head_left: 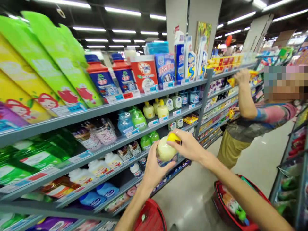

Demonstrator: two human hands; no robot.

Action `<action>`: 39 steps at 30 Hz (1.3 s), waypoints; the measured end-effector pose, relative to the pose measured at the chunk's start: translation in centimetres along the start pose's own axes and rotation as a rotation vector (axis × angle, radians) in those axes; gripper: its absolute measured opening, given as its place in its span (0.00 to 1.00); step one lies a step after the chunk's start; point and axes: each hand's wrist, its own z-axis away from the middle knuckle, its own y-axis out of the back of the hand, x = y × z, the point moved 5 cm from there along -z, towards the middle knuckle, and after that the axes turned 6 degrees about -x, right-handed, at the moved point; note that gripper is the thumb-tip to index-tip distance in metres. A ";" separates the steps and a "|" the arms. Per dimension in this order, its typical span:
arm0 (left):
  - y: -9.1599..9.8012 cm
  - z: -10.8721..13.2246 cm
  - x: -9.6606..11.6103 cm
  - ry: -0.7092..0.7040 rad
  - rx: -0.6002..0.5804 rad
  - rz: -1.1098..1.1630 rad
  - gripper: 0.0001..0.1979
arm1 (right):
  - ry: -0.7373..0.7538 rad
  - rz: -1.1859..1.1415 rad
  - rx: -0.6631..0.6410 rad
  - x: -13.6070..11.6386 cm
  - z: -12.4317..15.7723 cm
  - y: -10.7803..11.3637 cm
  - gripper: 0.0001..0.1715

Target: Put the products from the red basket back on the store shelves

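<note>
Now, left hand (pixel 154 165), fingers curled round pale-yellow bottle (pixel 165 151); right hand (pixel 191 146), fingers pinching yellow cap (pixel 172 137); bottle clear of shelf (pixel 101 109) front edge, open floor (pixel 190 192) beside.

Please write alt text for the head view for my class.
A person's left hand and right hand hold a round pale yellow bottle with a bright yellow cap beside grey metal shop shelves of packaged products. Another person in a multicoloured top holds one hand raised.
</note>
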 end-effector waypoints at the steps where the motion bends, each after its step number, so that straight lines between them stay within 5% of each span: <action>1: 1.4 -1.9 0.4 -0.050 0.018 -0.009 0.44 | 0.060 0.056 -0.014 -0.3 -2.2 0.7 0.10; 5: 5.5 -8.9 1.4 -0.211 0.057 -0.075 0.41 | 0.229 0.198 -0.039 -0.7 -9.9 2.3 0.12; 12: 6.3 -16.2 1.2 -0.141 0.082 -0.275 0.47 | 0.280 0.173 0.025 1.8 -16.2 2.6 0.13; 19: 3.7 -16.7 1.6 0.096 0.181 0.038 0.50 | 0.223 0.121 0.054 4.7 -19.2 5.3 0.20; 22: 1.9 -17.0 1.9 0.166 0.219 0.162 0.40 | 0.252 0.044 0.024 5.5 -20.1 6.7 0.21; 28: 1.9 -17.0 0.2 0.139 0.201 0.349 0.38 | 0.483 -0.204 -0.349 9.3 -18.8 8.6 0.27; 31: 2.4 -16.9 -1.3 0.163 0.146 0.386 0.41 | 0.535 -0.269 -0.475 11.2 -18.4 8.3 0.38; 34: 2.6 -17.5 -2.0 0.160 0.095 0.398 0.45 | 0.543 -0.371 -0.530 11.7 -19.0 6.9 0.34; 39: 3.4 -19.2 -1.5 0.015 0.096 0.271 0.43 | 0.505 -0.478 -0.414 11.7 -20.1 4.2 0.33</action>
